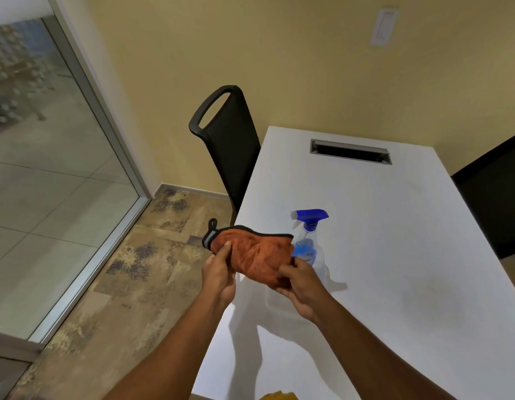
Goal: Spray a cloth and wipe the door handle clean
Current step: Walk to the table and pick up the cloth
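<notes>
An orange cloth [254, 254] with a black edge and a small loop at its left end is held up over the left edge of the white table [394, 241]. My left hand [220, 272] pinches its left side between thumb and fingers. My right hand [301, 281] grips its lower right part. Just behind the cloth stands a clear spray bottle [309, 241] with a blue trigger head and blue liquid, upright on the table and partly hidden by the cloth. No door handle is in view.
A black chair [230, 145] stands at the table's far left corner, another black chair [495, 197] at the right. A cable slot [350, 151] is cut into the tabletop. A glass wall with a metal frame [106, 140] runs along the left. Something yellow [279, 396] shows at the bottom edge.
</notes>
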A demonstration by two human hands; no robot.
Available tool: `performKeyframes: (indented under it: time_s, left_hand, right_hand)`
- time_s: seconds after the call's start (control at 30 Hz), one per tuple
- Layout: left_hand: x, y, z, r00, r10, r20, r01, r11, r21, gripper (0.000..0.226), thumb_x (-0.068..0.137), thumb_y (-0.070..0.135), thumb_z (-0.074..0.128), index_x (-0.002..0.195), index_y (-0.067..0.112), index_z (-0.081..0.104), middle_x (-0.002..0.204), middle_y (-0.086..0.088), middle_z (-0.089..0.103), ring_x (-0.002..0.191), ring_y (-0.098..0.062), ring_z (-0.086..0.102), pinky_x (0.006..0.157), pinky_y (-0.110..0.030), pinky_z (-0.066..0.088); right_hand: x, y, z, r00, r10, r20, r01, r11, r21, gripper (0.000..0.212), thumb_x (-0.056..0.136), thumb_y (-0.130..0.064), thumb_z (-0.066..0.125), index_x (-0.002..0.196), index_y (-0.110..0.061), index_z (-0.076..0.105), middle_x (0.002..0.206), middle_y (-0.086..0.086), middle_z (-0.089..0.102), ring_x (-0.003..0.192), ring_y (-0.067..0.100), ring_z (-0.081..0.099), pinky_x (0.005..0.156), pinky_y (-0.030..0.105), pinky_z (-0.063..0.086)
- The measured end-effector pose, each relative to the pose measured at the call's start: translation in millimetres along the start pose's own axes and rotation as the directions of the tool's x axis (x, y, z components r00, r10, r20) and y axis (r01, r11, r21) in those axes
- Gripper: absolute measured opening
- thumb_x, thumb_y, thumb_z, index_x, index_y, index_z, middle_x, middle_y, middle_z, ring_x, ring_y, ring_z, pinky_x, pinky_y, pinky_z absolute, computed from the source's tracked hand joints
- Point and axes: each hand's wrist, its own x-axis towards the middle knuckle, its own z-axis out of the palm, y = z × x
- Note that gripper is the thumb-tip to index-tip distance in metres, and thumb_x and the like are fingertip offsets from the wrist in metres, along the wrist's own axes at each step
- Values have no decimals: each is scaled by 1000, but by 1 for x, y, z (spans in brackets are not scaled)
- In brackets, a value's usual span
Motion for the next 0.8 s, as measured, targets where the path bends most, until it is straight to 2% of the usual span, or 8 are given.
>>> performKeyframes:
  time_s: [0.1,0.2,0.27,0.4,0.53,0.63,0.73,0.8]
  left_hand:
    - [-2,1,3,996,-19,87,22,999,-34,21,102,17,57,122,12,65,107,-12,76,91,-19,75,83,-35,57]
    - [-7,-1,5,985,-51,162,63,995,-71,19,106,23,50,116,22,66,100,-8,80,89,-20,77,83,-41,57]
    - [-8,0,3,981,-68,184,86,992,-92,21,106,26,48,119,21,64,100,-10,79,90,-21,77,81,-41,57]
    - [-8,9,4,970,-102,218,125,988,-91,31,106,35,47,115,9,63,97,-15,79,88,-25,78,79,-41,60]
    - [-8,15,12,960,-111,256,136,987,-83,34,106,33,48,102,13,75,96,-15,79,87,-25,78,75,-40,65]
    - [-10,18,18,936,-153,317,153,988,25,30,104,35,51,116,12,67,103,-16,78,92,-26,77,73,-39,65]
    - [-12,19,19,915,-205,347,127,964,234,36,102,40,53,124,16,66,108,-12,78,93,-23,77,72,-35,62]
    - [-12,17,19,908,-225,354,117,946,303,38,99,42,56,124,16,68,110,-11,78,95,-22,76,73,-34,62]
  right_hand:
    - [3,14,-10,991,67,120,-86,983,163,51,90,10,52,136,-12,52,125,14,67,112,35,67,93,49,58]
    - [4,24,-20,971,149,188,-191,953,234,53,86,12,56,134,-11,55,122,18,69,110,38,69,83,48,60]
    - [4,27,-27,950,196,243,-259,929,263,51,85,4,67,133,-11,56,118,19,73,107,39,71,84,51,59]
    - [4,22,-37,921,259,291,-344,891,295,61,80,-33,82,130,-11,57,121,23,70,111,45,67,88,59,56]
    - [14,12,-35,952,213,222,-263,938,227,71,69,-49,82,130,-22,58,114,15,75,107,37,71,93,63,53]
    - [21,-2,-38,971,171,170,-201,964,177,73,66,-52,84,128,-21,62,115,10,76,113,33,68,100,67,47]
    - [24,-20,-43,953,151,261,-168,985,43,70,63,-57,87,120,-21,68,103,5,78,106,27,71,102,58,49]
    - [24,-29,-41,937,144,319,-116,988,-105,67,71,-55,84,125,-20,66,102,1,77,106,23,70,101,52,52]
